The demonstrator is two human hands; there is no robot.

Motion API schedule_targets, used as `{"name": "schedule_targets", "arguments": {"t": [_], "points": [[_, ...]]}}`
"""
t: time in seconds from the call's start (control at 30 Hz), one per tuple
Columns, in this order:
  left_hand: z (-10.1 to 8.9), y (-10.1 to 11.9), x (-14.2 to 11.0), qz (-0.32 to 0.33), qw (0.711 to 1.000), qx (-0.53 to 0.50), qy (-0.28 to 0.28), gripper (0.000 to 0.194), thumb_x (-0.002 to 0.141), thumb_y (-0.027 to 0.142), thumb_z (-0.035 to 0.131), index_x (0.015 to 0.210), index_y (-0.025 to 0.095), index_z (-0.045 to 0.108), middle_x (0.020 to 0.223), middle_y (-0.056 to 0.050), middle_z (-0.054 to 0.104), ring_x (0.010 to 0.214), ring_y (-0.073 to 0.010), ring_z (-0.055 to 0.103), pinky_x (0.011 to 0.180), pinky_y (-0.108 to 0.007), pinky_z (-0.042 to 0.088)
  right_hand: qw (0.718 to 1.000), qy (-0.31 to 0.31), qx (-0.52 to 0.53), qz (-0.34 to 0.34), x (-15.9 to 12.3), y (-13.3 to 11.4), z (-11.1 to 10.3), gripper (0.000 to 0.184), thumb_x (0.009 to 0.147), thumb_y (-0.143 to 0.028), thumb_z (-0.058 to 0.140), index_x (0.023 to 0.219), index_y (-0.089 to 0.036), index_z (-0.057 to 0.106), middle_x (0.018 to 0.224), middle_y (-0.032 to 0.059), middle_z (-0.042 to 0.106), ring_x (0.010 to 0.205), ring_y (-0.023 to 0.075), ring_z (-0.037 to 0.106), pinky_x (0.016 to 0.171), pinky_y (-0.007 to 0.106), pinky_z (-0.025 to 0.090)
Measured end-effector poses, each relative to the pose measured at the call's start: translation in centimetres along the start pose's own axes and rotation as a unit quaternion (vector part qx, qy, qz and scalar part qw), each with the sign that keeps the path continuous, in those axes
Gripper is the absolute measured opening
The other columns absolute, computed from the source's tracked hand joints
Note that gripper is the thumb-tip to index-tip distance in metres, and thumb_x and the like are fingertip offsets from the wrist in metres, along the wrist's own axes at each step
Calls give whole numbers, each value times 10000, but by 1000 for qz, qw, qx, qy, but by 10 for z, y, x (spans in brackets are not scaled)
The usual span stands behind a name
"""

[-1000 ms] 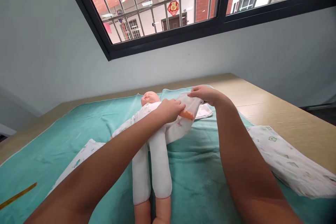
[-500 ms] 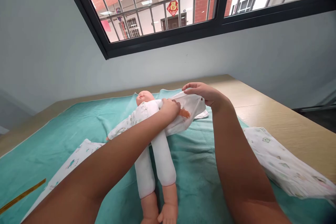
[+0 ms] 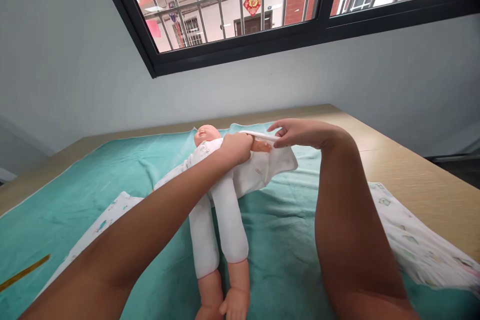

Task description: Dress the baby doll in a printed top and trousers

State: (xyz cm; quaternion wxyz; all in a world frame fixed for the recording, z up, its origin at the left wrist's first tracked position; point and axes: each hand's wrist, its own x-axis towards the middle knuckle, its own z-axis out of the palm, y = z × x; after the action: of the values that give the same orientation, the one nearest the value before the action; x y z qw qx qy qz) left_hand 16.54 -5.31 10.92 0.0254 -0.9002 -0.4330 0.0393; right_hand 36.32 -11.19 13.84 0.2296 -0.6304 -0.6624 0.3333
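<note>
A baby doll (image 3: 232,225) with white cloth legs lies on its back, its head at the far end. A white printed baby shirt (image 3: 258,172) covers its chest and spreads open to the right. My left hand (image 3: 237,148) is closed around the doll's arm near the wrist, and the doll's small hand (image 3: 261,146) sticks out beyond my fist. My right hand (image 3: 300,133) pinches the shirt's upper edge between thumb and fingers, just right of the doll's hand. My left forearm hides part of the doll's belly.
A teal blanket (image 3: 127,165) lies under the doll on a wooden table (image 3: 397,165). Patterned white cloth lies at the right (image 3: 416,230) and at the left (image 3: 99,225). A yellow-brown strip (image 3: 24,273) is at lower left. Behind the table stand a wall and a barred window (image 3: 240,42).
My right hand has shifted its hold along the shirt's edge. The doll's hand, seen through the fabric before, now shows uncovered above the shirt. My left hand stays at the doll's arm.
</note>
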Motion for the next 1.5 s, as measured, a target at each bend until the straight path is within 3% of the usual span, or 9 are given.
{"name": "schedule_targets", "arguments": {"t": [0.1,0.2,0.37,0.6,0.93,1.13,1.33,1.5], "points": [[1,-4,-1,1,1000,2,14,210,857,327,561,1041,246,624,988,-52,707,830,-233,673,684,-315,456,995,-2,-93,29,-1,4,-4,86,721,-293,722,794,-249,709,739,13,670,711,193,608,565,277,411],[4,-5,0,0,1000,10,24,232,832,297,598,1047,208,588,924,-60,694,818,-235,662,688,-313,448,995,-4,-96,41,-4,1,-6,170,784,-359,689,667,-239,665,693,21,640,653,177,584,579,292,419],[7,-3,-3,10,999,21,32,204,855,280,605,1031,180,576,905,-48,676,853,-214,640,760,-304,439,999,-18,-32,17,-16,-12,-7,226,788,-447,726,730,-237,667,723,23,648,670,182,608,598,290,448],[9,13,-3,-18,999,41,19,375,790,418,679,1041,147,612,1006,-122,666,946,-270,623,805,-360,449,996,58,57,-34,-22,-21,-6,215,788,-432,764,832,-234,693,739,24,636,621,153,596,565,276,462],[19,32,-3,-76,991,107,7,379,930,215,439,1207,9,598,1199,-282,608,1116,-397,570,872,-485,450,967,128,211,-66,-5,-18,0,168,835,-309,733,747,-189,655,715,22,593,600,112,557,595,267,502],[10,30,-4,-33,997,70,-3,374,887,290,562,1149,39,651,1152,-252,641,1114,-405,586,911,-457,435,949,96,280,-108,1,-43,19,138,842,-230,690,731,-174,630,672,6,573,590,108,548,564,235,467],[12,16,-2,41,999,-12,-15,238,846,349,608,1014,196,678,900,-72,699,824,-243,645,730,-330,466,957,90,260,-95,4,-49,26,145,812,-268,729,749,-173,638,674,0,575,595,99,530,540,205,435],[24,7,1,131,988,-27,72,249,851,307,559,1038,174,655,833,-89,675,829,-273,640,664,-332,435,952,94,276,-94,3,-45,22,160,792,-287,760,759,-169,658,682,14,591,614,113,547,556,222,451]]}}
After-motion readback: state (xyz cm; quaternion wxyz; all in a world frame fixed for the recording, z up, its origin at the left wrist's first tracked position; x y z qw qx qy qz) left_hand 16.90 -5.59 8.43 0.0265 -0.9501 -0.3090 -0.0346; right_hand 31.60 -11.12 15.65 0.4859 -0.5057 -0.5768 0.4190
